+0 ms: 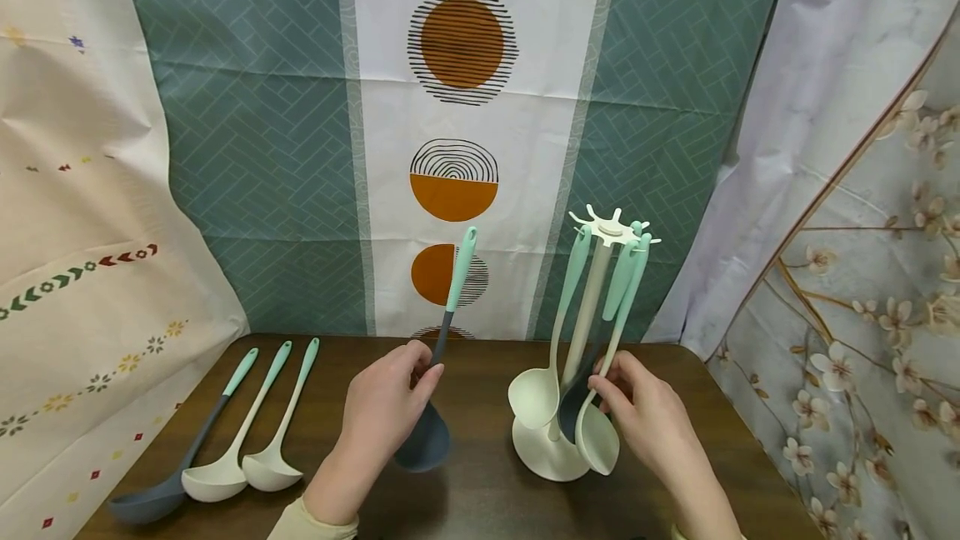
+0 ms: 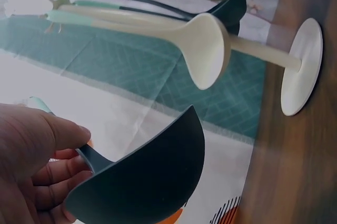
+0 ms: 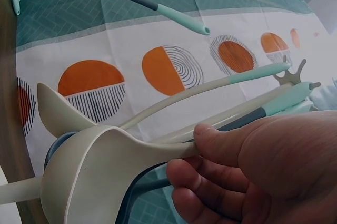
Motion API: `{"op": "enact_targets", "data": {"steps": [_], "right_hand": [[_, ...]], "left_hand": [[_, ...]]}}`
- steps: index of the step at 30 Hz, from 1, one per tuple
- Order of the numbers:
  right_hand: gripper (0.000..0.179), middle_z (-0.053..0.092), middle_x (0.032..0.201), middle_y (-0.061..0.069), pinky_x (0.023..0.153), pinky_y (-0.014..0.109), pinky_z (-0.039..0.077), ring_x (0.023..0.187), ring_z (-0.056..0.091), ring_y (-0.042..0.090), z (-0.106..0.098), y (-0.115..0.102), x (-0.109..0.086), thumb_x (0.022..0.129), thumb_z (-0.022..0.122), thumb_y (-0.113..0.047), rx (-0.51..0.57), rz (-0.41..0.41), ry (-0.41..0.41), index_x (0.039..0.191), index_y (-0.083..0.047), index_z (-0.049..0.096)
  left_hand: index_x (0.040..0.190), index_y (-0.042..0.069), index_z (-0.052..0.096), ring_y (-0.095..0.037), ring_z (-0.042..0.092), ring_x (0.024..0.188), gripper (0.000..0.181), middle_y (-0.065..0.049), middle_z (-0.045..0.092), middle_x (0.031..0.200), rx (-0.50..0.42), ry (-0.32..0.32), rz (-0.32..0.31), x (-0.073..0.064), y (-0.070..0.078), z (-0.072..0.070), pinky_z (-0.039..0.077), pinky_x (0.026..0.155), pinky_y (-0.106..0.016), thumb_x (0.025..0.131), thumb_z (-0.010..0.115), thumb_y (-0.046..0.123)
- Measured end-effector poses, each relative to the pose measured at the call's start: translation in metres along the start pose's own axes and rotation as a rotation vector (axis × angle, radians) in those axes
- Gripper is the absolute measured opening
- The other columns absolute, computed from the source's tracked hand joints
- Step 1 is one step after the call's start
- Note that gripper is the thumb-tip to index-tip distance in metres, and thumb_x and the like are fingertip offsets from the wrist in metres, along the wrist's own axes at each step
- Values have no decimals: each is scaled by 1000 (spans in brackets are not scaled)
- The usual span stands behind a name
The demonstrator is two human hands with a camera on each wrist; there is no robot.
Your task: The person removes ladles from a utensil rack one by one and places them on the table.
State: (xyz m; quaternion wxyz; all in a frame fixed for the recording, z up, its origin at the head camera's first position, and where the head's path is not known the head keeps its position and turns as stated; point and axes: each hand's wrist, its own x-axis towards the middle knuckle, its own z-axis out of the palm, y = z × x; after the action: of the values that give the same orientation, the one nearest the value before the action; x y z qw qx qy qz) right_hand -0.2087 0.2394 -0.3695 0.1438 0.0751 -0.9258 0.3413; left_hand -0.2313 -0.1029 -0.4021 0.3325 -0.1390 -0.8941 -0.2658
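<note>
My left hand (image 1: 386, 394) pinches the dark blue stem of a ladle (image 1: 423, 442), its mint handle pointing up and its bowl hanging down over the table. On the right stands a cream utensil rack (image 1: 551, 461) with a round base and a hooked top. With thumb and fingers, my right hand (image 1: 637, 407) pinches the stem of a cream ladle (image 1: 598, 444) whose mint handle reaches the rack's hooks. Another cream ladle (image 1: 534, 400) hangs on the rack's left side. Dark blue utensils (image 2: 229, 13) hang behind, partly hidden by the cream ladles.
At the table's left lie a dark blue ladle (image 1: 150, 502) and two cream ladles (image 1: 213, 480), side by side with mint handles pointing away. The brown wooden table (image 1: 480, 373) ends at a patterned curtain (image 1: 262, 107). A floral cloth (image 1: 862, 357) hangs at the right.
</note>
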Motion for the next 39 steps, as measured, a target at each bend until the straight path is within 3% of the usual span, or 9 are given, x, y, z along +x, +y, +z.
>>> {"op": "enact_targets", "data": {"steps": [14,39], "right_hand": [[11,69,81,-9,73,37,46,77,66,10,-1,-1,2,108,75,-29,-5,-2,9,109,-20,68],[12,70,83,-12,74,37,47,78,68,9,2,1,0,107,76,-30,1,-3,2,110,-20,68]], "left_hand": [[90,17,68,-9,47,57,23,8,57,70,58,-60,-80,1,-17,-4,42,51,-32,94,91,17],[89,13,65,-15,47,56,25,3,56,68,136,-216,-193,-9,-60,11,41,50,-34,97,88,17]]}}
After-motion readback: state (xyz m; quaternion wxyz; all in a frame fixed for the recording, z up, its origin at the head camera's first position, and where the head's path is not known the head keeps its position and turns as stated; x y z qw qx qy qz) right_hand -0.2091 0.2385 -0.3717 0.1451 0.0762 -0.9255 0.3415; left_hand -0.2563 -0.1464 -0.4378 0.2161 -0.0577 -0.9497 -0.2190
